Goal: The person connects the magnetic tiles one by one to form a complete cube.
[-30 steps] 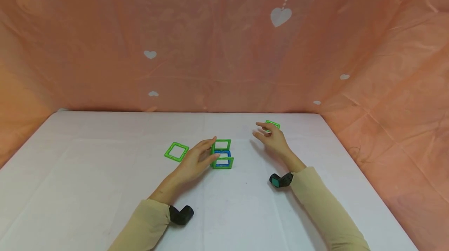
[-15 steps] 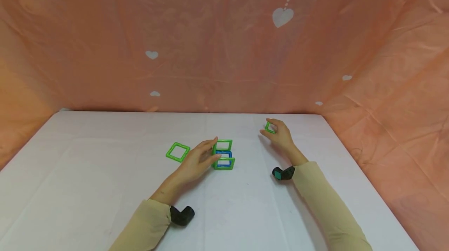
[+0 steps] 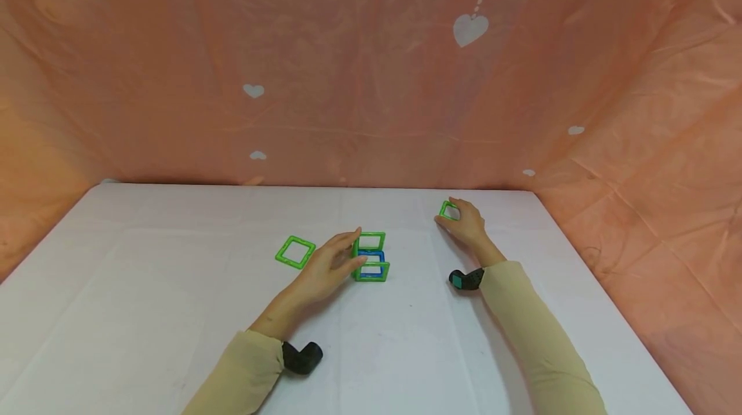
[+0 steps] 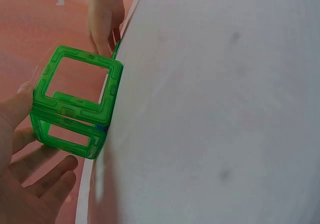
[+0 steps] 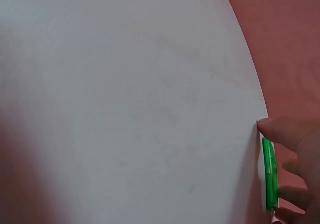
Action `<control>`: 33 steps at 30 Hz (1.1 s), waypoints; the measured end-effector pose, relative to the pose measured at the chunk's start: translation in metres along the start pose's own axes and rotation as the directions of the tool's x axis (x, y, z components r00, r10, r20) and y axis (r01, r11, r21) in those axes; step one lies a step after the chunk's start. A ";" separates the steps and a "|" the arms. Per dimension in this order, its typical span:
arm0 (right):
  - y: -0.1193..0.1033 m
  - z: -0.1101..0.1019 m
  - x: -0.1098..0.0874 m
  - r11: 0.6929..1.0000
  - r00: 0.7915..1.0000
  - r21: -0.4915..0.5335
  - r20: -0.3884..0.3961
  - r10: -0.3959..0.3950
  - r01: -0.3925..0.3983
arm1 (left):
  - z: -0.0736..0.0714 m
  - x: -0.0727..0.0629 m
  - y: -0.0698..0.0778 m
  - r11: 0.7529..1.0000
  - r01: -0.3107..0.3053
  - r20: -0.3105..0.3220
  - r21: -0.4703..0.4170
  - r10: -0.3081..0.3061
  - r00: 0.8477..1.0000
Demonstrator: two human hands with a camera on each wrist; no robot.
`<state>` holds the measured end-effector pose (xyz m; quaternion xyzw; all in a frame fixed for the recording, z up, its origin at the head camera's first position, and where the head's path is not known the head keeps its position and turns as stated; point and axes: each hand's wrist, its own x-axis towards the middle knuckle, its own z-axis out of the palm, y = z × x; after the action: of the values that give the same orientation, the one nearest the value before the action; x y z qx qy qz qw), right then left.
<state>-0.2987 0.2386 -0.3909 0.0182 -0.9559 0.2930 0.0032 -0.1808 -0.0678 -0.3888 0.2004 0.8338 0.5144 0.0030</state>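
Note:
My left hand point(image 3: 327, 267) holds a small box-like build of green square magnetic tiles point(image 3: 371, 272) at its left side. Its thumb is at the near upright tile in the left wrist view, other fingers spread behind and below. A blue square tile point(image 3: 379, 254) forms the base of the build, between green upright tiles. At the table's back right, my right hand point(image 3: 466, 225) reaches round a single green square magnetic tile point(image 3: 442, 210), thumb at the near corner and index finger at the far one. In the right wrist view, that tile point(image 5: 270, 174) shows edge-on between thumb and fingers.
Another green square magnetic tile point(image 3: 281, 252) lies flat on the white-covered table point(image 3: 145, 286), left of the left hand. An orange-pink curtain point(image 3: 348, 80) with hearts hangs behind the table. A black wrist camera point(image 3: 301, 358) is strapped to the left wrist.
My right hand has moved slightly right and closed from above the back-right tile to round its edges. My left hand stays at the tile build. The view has shifted slightly.

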 end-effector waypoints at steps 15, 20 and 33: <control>-0.006 -0.006 -0.013 0.993 0.996 -0.117 -0.091 -0.021 0.010 | 0.001 0.001 0.001 1.000 -0.003 0.013 -0.029 0.004 1.000; -0.010 -0.006 -0.018 0.993 0.996 -0.108 -0.082 0.033 -0.042 | 0.000 0.001 0.001 1.000 0.005 0.022 -0.029 -0.005 1.000; -0.012 -0.005 -0.029 1.000 0.994 -0.006 -0.109 -0.008 0.008 | 0.000 0.000 0.000 1.000 -0.011 0.026 -0.015 0.011 1.000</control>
<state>-0.2689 0.2329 -0.3803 0.0060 -0.9550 0.2909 0.0568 -0.1812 -0.0679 -0.3886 0.2117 0.8287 0.5180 0.0125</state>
